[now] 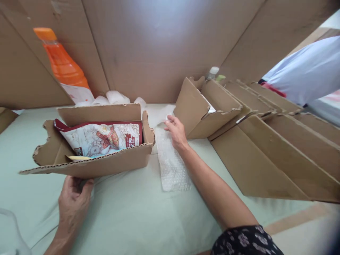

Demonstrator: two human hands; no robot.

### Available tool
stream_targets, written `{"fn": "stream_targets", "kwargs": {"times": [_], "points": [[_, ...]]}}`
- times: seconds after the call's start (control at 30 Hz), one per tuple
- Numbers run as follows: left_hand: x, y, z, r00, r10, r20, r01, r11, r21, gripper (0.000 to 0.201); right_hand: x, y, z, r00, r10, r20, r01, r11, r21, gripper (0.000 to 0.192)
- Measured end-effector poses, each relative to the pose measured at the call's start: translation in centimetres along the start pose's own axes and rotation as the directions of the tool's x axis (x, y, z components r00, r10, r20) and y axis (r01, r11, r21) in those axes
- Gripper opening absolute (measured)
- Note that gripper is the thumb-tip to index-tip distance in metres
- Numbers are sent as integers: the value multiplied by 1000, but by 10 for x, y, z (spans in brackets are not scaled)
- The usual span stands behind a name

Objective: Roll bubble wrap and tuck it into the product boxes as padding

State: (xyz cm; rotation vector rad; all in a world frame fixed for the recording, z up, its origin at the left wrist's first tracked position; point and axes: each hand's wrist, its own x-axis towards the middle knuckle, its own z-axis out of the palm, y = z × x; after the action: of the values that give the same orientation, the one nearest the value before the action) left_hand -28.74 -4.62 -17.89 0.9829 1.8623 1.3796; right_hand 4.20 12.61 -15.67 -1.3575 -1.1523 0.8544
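Observation:
My right hand [176, 132] pinches the upper part of a strip of bubble wrap [174, 173], which lies flat toward me on the pale green cloth. Left of it stands an open cardboard box [114, 161]. Inside the box lies a white and dark red printed pouch [106, 140], with the edge of a yellow and blue packet [79, 158] in front. My left hand [75, 194] is at the box's lower front edge, its fingers curled. A whitish bit shows by the thumb; what the fingers hold is hidden.
An orange drink bottle [65, 65] leans at the back left, near white rolled pieces [117, 97]. Several open cardboard boxes [255, 152] stand at right, with bottle tops [213, 72] behind. Tall cardboard walls [159, 46] enclose the back. A person's pale clothing [305, 71] shows far right.

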Motion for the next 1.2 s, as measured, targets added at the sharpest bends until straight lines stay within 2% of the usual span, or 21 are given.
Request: {"fn": "stream_targets", "kwargs": {"times": [0.03, 0.13, 0.2, 0.3, 0.43, 0.6, 0.7, 0.8, 0.83, 0.9, 0.97, 1.03, 1.07, 1.2], "points": [[0, 0, 0, 1000, 8, 10, -8, 1000, -8, 45, -12, -1, -7, 1000, 31, -4, -31, 996, 84, 55], [1, -3, -1, 998, 47, 41, -46, 999, -11, 43, -48, -6, -16, 998, 57, -21, -53, 983, 175, 56], [3, -5, -1, 997, 70, 41, -70, 998, -3, 40, -71, -12, -16, 997, 70, -11, -66, 971, 228, 58], [4, -5, -2, 996, 80, 26, -80, 997, 10, 40, -105, -23, -10, 992, 104, 73, -120, 950, 287, 66], [1, 0, 0, 996, 83, 20, -83, 996, 20, 42, -141, -34, 1, 971, 95, 220, -151, 955, 255, 75], [-1, 1, 0, 993, 121, 2, -121, 989, -81, 56, -164, -36, 10, 963, 73, 261, -125, 974, 189, 79], [-15, 2, -9, 979, 200, -30, -200, 980, 0, 69, -175, -36, 10, 962, 43, 270, -87, 984, 155, 79], [-44, 4, -19, 939, 326, -106, -306, 937, 170, 66, -194, -40, 6, 963, 4, 269, -37, 992, 118, 75], [-54, 5, -21, 919, 384, -86, -358, 907, 221, 59, -205, -42, 6, 966, -15, 258, -14, 994, 111, 73], [-74, 5, -20, 849, 524, 67, -522, 812, 262, 43, -232, -43, 7, 974, -61, 216, 42, 995, 91, 72], [-87, 6, -14, 720, 636, 278, -691, 691, 210, 36, -267, -39, 11, 980, -96, 174, 89, 995, 49, 70], [-95, 7, -5, 581, 695, 424, -800, 584, 139, 43, -306, -31, 16, 979, -110, 169, 111, 994, 0, 71], [-97, 7, 0, 531, 707, 466, -830, 546, 117, 50, -325, -26, 18, 979, -104, 175, 109, 994, -22, 73], [-102, 12, 18, 386, 724, 571, -893, 449, 34, 64, -382, -8, 12, 984, -44, 174, 63, 992, -109, 78]]}}
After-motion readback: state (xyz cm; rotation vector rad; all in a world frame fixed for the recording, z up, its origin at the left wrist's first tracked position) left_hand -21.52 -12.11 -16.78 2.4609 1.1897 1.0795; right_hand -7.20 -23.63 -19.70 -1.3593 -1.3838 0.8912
